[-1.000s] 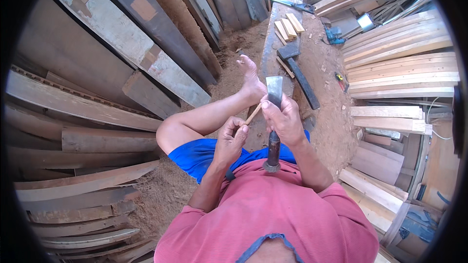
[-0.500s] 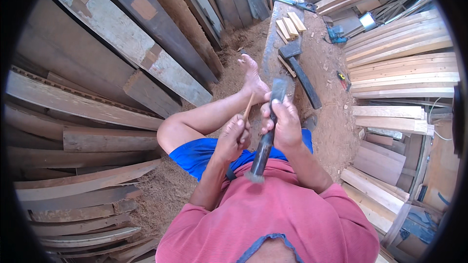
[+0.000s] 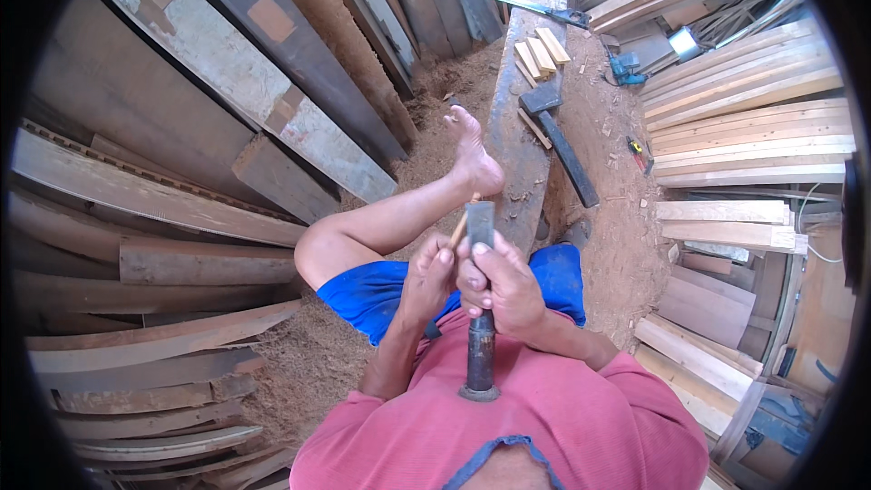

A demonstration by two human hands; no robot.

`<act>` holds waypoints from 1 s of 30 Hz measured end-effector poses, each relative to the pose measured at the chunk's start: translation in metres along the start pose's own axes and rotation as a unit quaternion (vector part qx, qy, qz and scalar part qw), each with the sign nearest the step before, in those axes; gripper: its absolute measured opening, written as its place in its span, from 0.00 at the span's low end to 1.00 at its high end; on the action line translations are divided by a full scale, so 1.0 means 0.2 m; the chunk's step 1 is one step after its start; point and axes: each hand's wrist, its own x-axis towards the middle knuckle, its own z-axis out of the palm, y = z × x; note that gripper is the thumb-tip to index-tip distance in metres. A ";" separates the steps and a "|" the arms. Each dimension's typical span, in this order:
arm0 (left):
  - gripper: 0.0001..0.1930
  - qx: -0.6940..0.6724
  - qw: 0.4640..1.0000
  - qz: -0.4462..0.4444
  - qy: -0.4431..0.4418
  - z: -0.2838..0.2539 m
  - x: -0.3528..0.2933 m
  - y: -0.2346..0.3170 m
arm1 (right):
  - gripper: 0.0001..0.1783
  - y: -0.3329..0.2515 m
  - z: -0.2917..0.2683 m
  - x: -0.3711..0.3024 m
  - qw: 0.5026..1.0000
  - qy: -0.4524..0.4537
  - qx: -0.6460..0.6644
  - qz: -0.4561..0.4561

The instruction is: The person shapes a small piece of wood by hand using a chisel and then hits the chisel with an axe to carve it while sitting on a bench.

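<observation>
Right hand (image 3: 501, 281) around chisel (image 3: 481, 349)

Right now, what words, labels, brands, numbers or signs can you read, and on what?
None can be read.
Chisel in the right hand: no legible lettering.
Handsaw and blue-green power tool: any marks are too small or blurred.

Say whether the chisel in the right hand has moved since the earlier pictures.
Yes: judged against the mallet, the chisel has moved left and down the picture, farther from it.
</observation>
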 end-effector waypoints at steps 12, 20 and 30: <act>0.19 -0.156 0.978 -0.106 0.088 -0.01 0.17 0.03 | 0.09 -0.02 -0.09 0.10 1.000 0.000 0.021 0.006; 0.16 -0.146 0.986 -0.079 -0.001 -0.03 0.23 0.06 | 0.09 -0.11 -0.10 0.14 0.998 0.024 0.032 -0.044; 0.10 0.040 0.999 0.025 0.009 -0.03 0.24 0.07 | 0.09 0.07 0.04 0.08 0.997 -0.030 -0.048 0.043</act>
